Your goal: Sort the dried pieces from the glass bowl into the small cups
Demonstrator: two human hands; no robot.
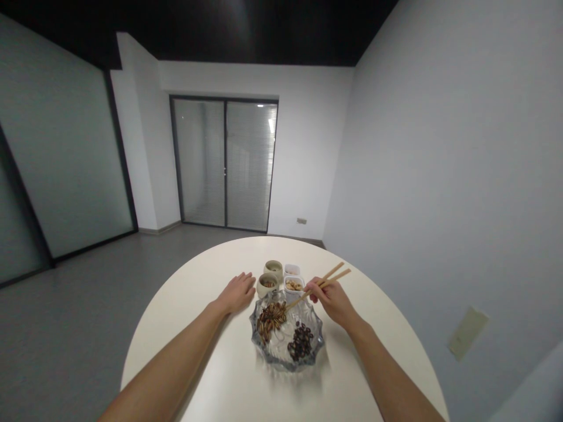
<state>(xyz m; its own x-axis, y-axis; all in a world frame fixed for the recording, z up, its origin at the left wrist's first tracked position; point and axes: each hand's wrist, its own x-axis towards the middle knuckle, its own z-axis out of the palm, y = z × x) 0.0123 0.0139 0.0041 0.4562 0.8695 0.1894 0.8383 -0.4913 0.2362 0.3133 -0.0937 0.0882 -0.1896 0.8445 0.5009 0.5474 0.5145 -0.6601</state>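
My right hand (333, 300) is closed on a pair of wooden chopsticks (320, 285), whose tips reach down to a pile of light brown pieces (271, 319) in the left part of a clear glass dish (268, 356). A heap of dark beans (301, 342) lies in the dish's right part. My left hand (237, 292) rests flat on the round white table (211, 363) just left of the dish, fingers stretched out, holding nothing, close to a small beige bowl (267, 283).
Behind the dish stand a second beige bowl (273, 268) and two small white square containers (293, 284) with pale bits in them. The table's far edge curves behind them; grey floor, a glass sliding door and white walls lie beyond.
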